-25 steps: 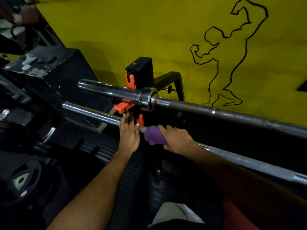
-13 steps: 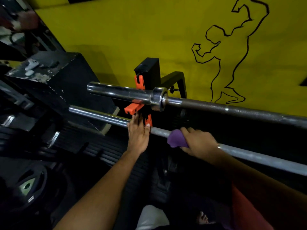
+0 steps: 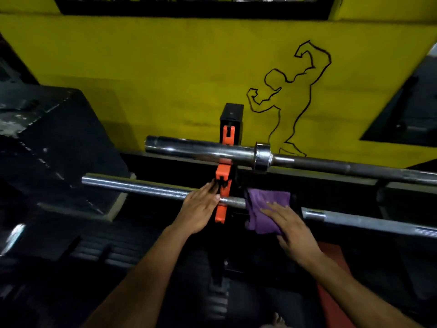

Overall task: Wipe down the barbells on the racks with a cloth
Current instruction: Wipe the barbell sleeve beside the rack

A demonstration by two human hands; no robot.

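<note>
The lower barbell is mid-wipe. At frame centre the right hand, fingers spread flat, presses the purple cloth draped over it, just right of the orange rack hook. The left hand steadies the bar, seemingly open (thumb side unclear). Next: sweep the cloth rightward along the shaft.

Dim gym corner against a yellow wall.

Painted on that wall at right, a black outline of a flexing bodybuilder; along its top edge, a dark framed panel. At far left, a scuffed black box. Near and low, dark ribbed flooring in shadow; red mat at near right.
</note>
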